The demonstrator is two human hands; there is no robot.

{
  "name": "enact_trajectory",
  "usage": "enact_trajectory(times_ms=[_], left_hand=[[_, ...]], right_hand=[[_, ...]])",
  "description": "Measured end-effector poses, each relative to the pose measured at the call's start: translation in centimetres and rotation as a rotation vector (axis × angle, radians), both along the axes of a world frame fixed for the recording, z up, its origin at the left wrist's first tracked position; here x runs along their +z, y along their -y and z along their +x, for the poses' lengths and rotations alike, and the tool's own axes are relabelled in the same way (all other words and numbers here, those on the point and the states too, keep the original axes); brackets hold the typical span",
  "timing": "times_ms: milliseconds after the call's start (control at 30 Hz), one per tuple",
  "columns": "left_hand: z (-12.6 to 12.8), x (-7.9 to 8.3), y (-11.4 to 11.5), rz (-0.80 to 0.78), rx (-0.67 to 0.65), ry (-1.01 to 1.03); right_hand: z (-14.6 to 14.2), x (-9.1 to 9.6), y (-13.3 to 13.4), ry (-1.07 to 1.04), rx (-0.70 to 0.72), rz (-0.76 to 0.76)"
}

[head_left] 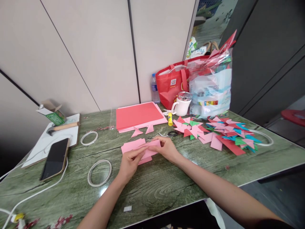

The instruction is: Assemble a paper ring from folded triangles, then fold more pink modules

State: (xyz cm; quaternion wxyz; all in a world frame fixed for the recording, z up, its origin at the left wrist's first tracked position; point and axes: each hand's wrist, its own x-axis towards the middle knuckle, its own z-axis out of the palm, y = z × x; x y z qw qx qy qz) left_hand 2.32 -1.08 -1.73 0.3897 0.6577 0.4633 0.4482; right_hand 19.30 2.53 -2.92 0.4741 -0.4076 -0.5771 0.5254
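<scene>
Between my two hands is a piece of pink paper [152,145], held over a small stack of pink paper sheets [132,144] on the table. My left hand [130,160] grips its left side, fingers pressed together. On its right edge, my right hand [166,148] pinches it between thumb and fingers. Just behind lie two folded pink paper triangles [137,131]. Large red paper sheets [138,115] with pink ones beneath are stacked farther back. Scissors [172,134] with dark handles rest to the right of my hands.
Folded coloured paper pieces [190,128] are heaped at right. A glue stick [170,119], a white mug [182,105], a red bag [169,86] and a water bottle [154,89] stand behind. At left are tape rolls [110,171], a phone [54,159] and a hammer [64,127].
</scene>
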Motion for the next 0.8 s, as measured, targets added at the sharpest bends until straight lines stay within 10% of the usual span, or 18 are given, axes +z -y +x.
enact_trajectory(times_ms=[800], left_hand=[[0.12, -0.09, -0.05, -0.046, 0.056, 0.004]], right_hand=[[-0.07, -0.02, -0.07, -0.017, -0.004, -0.014]])
